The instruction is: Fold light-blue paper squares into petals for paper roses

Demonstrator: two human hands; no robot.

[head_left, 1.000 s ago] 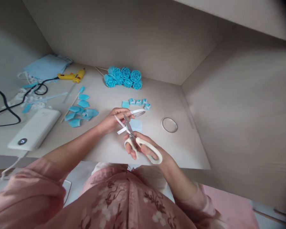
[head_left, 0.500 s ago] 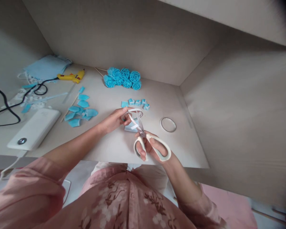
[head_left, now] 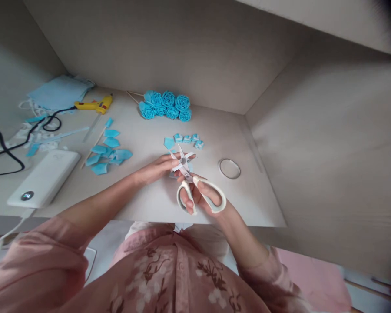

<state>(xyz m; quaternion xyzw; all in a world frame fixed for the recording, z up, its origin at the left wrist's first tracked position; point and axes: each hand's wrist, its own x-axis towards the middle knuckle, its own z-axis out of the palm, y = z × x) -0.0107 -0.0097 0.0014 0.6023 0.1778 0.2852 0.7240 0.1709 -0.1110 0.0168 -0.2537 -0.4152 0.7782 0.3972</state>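
Observation:
My right hand [head_left: 203,198] has its fingers through the cream handles of a pair of scissors [head_left: 187,175]. The blades are apart and point away from me. A thin white strip [head_left: 178,167] lies across them. My left hand [head_left: 163,166] is closed on this strip, close beside the blades, and its fingertips are partly hidden. Under the hands a pale blue piece of material shows only in part. Just beyond lie a flat blue piece [head_left: 169,142] and several small folded blue pieces [head_left: 187,138].
Blue fabric roses [head_left: 168,100] lie at the back. Cut blue petals [head_left: 101,150] and a thin stick are at left, near a yellow glue gun [head_left: 97,104], its black cable, white scraps and a white power bank [head_left: 45,178]. A thin ring [head_left: 229,168] lies right.
The looped white strip in my left hand has shifted and now lies flatter across the blades. Both hands have come closer together, and the scissors have moved slightly left.

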